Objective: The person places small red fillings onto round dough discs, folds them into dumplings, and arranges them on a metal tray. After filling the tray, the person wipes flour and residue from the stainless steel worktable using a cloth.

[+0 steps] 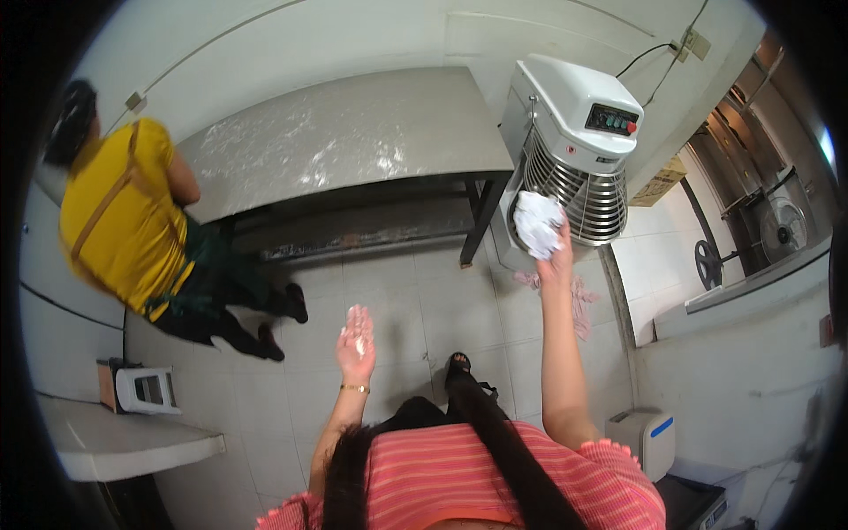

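My right hand (556, 259) is raised in front of the dough mixer, its fingers closed on a crumpled white bundle (537, 224); I cannot tell whether this is cloth or thin plastic. The bundle hides part of the mixer's wire guard (574, 199). Palm up over the floor, my left hand (356, 343) is open, with white, flour-like smears on the palm and fingers and nothing gripped. The white dough mixer (579, 97) stands beside the right end of a metal worktable (353, 132), which has white powdery patches across its top.
A person in a yellow shirt (124, 212) stands at the table's left end. Pinkish cloth (583, 305) lies on the floor by the mixer. A white stool (146, 390) and a counter (141, 450) are at left. A cardboard box (658, 183) sits beyond the mixer; a grey bin (649, 442) stands at lower right.
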A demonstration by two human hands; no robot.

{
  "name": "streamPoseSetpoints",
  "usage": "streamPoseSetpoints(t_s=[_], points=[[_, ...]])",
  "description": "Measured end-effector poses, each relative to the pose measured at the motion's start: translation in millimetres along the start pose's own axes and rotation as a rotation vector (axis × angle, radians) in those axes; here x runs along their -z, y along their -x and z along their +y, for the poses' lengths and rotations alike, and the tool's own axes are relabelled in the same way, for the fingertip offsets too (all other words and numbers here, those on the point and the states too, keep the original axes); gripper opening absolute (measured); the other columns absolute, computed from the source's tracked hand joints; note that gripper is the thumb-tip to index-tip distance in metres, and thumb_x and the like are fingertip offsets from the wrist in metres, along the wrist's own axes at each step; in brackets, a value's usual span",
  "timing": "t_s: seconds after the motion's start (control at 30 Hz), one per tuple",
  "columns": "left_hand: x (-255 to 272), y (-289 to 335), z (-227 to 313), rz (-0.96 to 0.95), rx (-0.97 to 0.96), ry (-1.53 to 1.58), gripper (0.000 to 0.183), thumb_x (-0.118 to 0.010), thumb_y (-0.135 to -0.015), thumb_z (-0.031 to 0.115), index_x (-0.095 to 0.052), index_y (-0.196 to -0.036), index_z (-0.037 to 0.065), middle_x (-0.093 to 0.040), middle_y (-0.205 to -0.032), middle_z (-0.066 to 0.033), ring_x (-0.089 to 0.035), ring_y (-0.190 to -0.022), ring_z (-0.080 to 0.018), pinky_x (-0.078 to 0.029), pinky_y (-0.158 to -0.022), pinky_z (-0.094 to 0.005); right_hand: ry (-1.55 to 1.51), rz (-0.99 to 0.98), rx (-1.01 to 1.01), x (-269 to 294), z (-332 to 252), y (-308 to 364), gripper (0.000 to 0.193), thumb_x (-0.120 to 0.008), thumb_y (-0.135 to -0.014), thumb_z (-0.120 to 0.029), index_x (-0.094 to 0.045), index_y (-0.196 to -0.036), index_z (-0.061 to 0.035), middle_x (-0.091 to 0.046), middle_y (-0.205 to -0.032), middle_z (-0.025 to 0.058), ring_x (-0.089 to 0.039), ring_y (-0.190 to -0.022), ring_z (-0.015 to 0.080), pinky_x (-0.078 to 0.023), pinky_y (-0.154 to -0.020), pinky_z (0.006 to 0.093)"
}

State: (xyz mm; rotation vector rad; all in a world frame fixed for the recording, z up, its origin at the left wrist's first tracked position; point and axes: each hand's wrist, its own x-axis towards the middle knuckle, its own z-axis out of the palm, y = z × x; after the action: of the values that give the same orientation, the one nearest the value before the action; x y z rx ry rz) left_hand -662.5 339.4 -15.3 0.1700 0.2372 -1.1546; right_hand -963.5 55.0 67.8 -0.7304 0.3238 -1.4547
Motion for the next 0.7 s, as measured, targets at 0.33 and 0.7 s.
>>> streamPoseSetpoints(t_s=[0.33,0.7], points=[[-16.8,-102.6,53.6,0.152,-0.241,0.163,0.046,-0.024,-0.093,0.018,-0.03,-0.135,0.001,-0.032,-0.142,-0.0095,-0.029,-0.131,-0.0249,-0.026,-0.109,-0.0367,1.184,0.063,0.086,16.0,170.4,-241.6,0.036,-0.041,-0.078,0.009,-0.058,-0.108,-0.002,-0.058,-0.111,0.0142,-0.055,-0.104,0.0262,-0.043,-0.09,0.0333],[-15.2,-233.4,162.9,0.221,-0.286,-0.036,0.051,-0.023,-0.091,0.019,-0.023,-0.138,-0.001,-0.025,-0.145,-0.0116,-0.023,-0.134,-0.0244,-0.019,-0.111,-0.0346,1.935,-0.158,0.251,-52.4,299.6,-206.8,0.052,-0.047,-0.067,0.008,-0.055,-0.116,-0.0074,-0.043,-0.127,0.0236,-0.038,-0.12,0.0397,-0.028,-0.101,0.0465]])
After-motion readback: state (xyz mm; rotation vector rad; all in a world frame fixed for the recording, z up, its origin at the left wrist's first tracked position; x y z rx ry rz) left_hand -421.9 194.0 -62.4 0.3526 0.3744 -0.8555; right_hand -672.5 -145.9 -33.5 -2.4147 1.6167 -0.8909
